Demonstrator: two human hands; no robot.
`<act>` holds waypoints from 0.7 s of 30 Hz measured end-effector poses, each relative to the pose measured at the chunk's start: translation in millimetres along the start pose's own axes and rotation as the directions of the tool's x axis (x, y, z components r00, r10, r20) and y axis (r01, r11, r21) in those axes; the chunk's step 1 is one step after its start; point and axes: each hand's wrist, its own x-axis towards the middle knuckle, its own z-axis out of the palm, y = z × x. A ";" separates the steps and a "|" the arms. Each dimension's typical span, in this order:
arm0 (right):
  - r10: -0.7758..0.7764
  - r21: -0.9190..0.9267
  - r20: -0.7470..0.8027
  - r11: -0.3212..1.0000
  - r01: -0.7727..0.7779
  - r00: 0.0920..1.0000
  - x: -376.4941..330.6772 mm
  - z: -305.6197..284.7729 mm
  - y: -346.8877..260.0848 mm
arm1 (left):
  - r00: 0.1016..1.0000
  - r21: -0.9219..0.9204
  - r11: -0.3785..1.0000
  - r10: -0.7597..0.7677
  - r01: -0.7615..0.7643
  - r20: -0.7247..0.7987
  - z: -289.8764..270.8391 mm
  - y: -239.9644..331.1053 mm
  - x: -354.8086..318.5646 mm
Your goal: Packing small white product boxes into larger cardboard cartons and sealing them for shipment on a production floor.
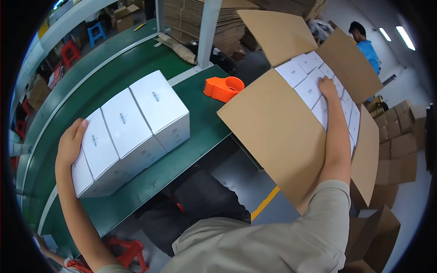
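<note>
On the green table, a row of white boxes [122,122] stands side by side. My left hand [70,142] rests against the left end of this row, thumb over the top edge and fingers extended, some hidden. At my right, an open brown carton [277,132] is packed with white boxes [311,90] of the same look. Inside the carton, my right hand [328,87] bends its fingers onto one of these boxes; the fingertips are partly hidden.
An orange tape dispenser [224,88] lies between the row and the carton. A metal post [209,34] rises behind the table, near stacked flat cardboard [186,20]. Red stool [129,252] at lower left. Brown cartons [400,132] pile at right. Another person [368,49] stands beyond.
</note>
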 end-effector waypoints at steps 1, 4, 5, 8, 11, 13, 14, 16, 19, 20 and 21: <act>0.016 -0.007 -0.003 1.000 -0.016 1.000 -2.6 -4.1 1.8 | 1.000 -0.001 1.000 0.005 -0.005 -0.025 2.1 1.0 -0.6; -0.004 -0.023 0.003 1.000 0.004 1.000 -4.4 -11.3 5.7 | 1.000 -0.005 1.000 -0.016 0.016 -0.019 4.9 10.3 2.8; -0.007 -0.020 0.004 1.000 0.007 1.000 -4.2 -9.9 4.6 | 0.998 0.009 0.998 -0.057 0.057 0.004 1.2 12.8 -0.6; -0.022 -0.007 -0.001 1.000 0.022 1.000 -2.1 0.6 -7.6 | 0.997 0.048 0.996 -0.078 0.079 -0.016 -0.8 10.7 -7.8; -0.112 0.008 -0.081 0.994 0.113 0.990 14.1 23.9 -5.0 | 0.997 0.123 0.992 -0.020 0.030 -0.080 -3.7 6.5 -15.2; -0.419 -0.168 -0.177 0.904 0.392 0.891 38.6 50.2 32.2 | 0.998 0.162 0.987 0.008 0.001 -0.055 -4.5 12.3 -11.8; -0.604 -0.330 -0.136 0.775 0.539 0.786 65.2 50.1 80.3 | 0.998 0.149 0.988 0.051 -0.044 -0.043 3.2 8.1 -0.2; -0.653 -0.331 -0.212 0.748 0.575 0.727 81.4 60.6 104.2 | 0.997 0.177 0.981 0.066 -0.073 0.044 4.0 2.7 8.6; -0.277 0.046 -0.174 0.956 0.289 0.945 88.7 79.9 73.7 | 0.997 0.273 0.961 0.029 -0.046 0.067 -1.5 -2.4 3.1; -0.289 0.034 -0.177 0.954 0.299 0.941 93.5 75.8 78.8 | 0.998 0.287 0.956 0.039 -0.054 0.058 -1.4 -6.7 2.8; -0.286 0.045 -0.175 0.953 0.298 0.942 85.5 87.5 56.2 | 0.998 0.323 0.945 0.027 -0.045 0.060 -3.9 -5.9 -0.1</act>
